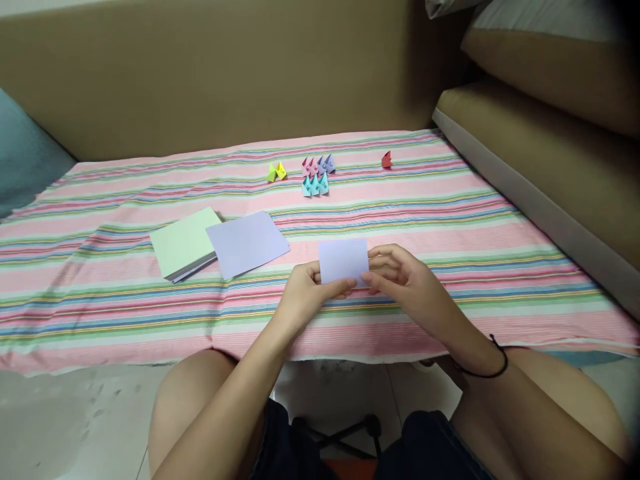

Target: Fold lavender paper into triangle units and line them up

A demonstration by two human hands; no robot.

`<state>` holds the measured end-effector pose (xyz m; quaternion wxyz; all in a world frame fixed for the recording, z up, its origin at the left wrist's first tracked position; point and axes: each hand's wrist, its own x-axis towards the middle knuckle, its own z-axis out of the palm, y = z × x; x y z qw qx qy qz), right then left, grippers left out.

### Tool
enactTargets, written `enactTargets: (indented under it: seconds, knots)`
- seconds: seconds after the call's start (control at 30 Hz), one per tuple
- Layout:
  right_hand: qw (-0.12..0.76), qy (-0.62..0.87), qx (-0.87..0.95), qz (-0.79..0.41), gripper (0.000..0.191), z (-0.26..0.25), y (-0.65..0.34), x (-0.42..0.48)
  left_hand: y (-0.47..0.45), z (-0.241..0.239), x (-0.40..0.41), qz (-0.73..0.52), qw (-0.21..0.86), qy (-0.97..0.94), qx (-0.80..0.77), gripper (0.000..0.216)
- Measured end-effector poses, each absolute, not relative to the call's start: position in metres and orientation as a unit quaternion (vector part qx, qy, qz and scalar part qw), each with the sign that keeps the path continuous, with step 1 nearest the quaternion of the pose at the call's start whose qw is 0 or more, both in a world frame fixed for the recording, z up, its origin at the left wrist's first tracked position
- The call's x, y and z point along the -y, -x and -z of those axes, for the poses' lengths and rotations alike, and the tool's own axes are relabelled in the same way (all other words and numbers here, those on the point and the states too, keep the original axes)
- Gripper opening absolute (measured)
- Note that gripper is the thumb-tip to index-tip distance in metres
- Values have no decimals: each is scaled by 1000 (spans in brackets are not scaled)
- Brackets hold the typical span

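Between my two hands is a small lilac sheet of paper (343,257), raised a little over the striped cloth. My left hand (313,283) grips its lower left part, thumb in front and fingers behind. At its right edge, my right hand (397,270) pinches the lower corner with the thumb, the other fingers bent behind or beside the edge. To the left lies a larger-looking lilac sheet (247,243), with a corner of another showing under it. Beside that is a stack of paper with a pale green sheet (185,240) on top.
Toward the back of the striped cloth (125,307) stand small folded paper pieces: yellow ones (277,172), pink ones (309,166), purple ones (327,164), turquoise ones (315,185) and a red one (387,160). Brown cushions (545,167) border the right side; a blue-grey cushion (27,157) is at left.
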<state>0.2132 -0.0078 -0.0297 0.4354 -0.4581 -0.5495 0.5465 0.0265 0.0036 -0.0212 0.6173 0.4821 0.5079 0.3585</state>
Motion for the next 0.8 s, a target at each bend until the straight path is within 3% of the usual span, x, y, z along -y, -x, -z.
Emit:
enactTargets:
  seconds: [0.33, 0.6, 0.67, 0.8]
  knots:
    - [512, 466, 525, -494, 32, 31, -204, 10, -31, 21, -3, -365, 638, -462, -496, 25]
    - [451, 467, 606, -460, 19, 29, -202, 14, -30, 21, -2, -377, 598, -523, -476, 24]
    - [433, 460, 629, -453, 17, 25, -202, 15, -30, 19, -1, -391, 597, -529, -459, 33]
    - [433, 464, 614, -468, 15, 20, -205, 16, -25, 12, -2, -414, 534, -581, -454, 77]
